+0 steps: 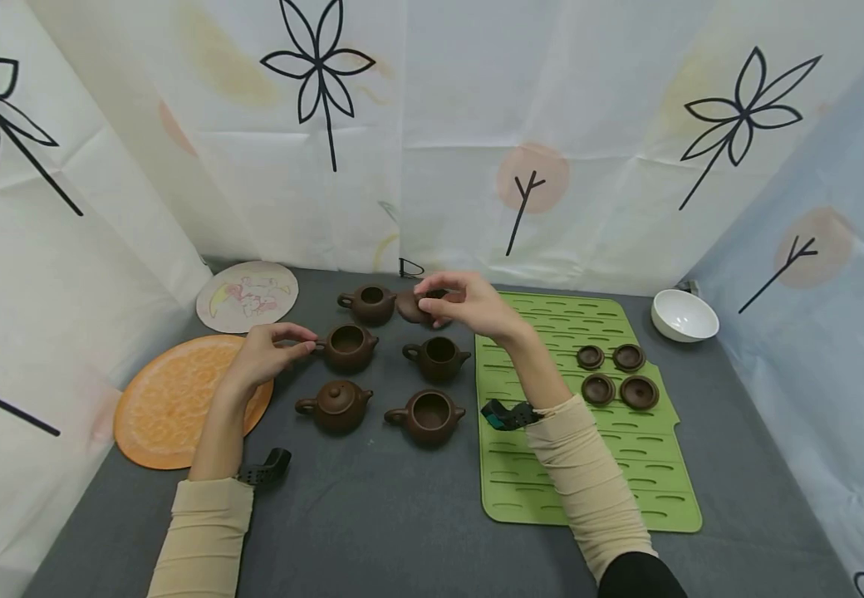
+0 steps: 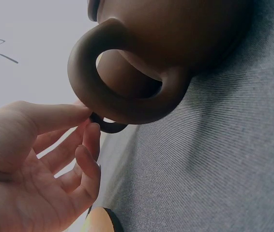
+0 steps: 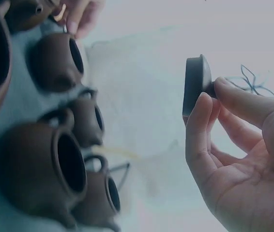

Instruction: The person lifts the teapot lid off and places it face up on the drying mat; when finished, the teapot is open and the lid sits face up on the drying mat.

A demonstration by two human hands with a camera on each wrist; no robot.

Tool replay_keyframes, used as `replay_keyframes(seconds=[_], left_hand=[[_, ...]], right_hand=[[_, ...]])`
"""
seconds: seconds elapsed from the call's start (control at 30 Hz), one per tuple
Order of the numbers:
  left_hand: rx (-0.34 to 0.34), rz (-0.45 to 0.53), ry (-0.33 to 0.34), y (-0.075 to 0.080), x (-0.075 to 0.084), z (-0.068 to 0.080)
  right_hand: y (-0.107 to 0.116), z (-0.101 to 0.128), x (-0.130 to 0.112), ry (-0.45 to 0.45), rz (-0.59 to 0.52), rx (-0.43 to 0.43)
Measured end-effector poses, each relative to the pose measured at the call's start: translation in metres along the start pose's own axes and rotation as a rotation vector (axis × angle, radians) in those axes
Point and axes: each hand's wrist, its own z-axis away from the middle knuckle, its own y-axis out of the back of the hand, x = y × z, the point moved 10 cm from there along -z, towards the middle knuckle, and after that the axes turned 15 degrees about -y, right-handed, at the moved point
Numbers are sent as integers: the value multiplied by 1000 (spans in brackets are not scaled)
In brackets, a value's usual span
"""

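Several small dark-brown clay teapots stand in two columns. My left hand (image 1: 271,355) pinches the handle of the uncovered middle-left teapot (image 1: 349,349) with thumb and fingertips. In front of it stands a lidded teapot (image 1: 338,407), whose handle is large in the left wrist view. With thumb and fingers, my right hand (image 1: 469,309) holds a teapot lid (image 3: 193,82) by its knob, raised near the back-right teapot, which the hand partly hides in the head view. Uncovered teapots stand at back left (image 1: 372,305), middle right (image 1: 438,359) and front right (image 1: 430,417).
Several lids (image 1: 639,393) lie on a green mat (image 1: 529,482) at right. A white bowl (image 1: 684,316) stands beyond it. An orange round mat (image 1: 155,407) lies under the left forearm, and a pale round mat (image 1: 247,297) is behind. Patterned curtains (image 1: 454,100) enclose the table.
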Motion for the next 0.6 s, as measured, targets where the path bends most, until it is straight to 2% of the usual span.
replay_keyframes(seconds=[0.37, 0.6], left_hand=[[3, 2, 2, -1, -4, 0], [8, 5, 2, -2, -3, 1]], right_hand=[[58, 43, 36, -44, -46, 101], [86, 73, 58, -55, -30, 112]])
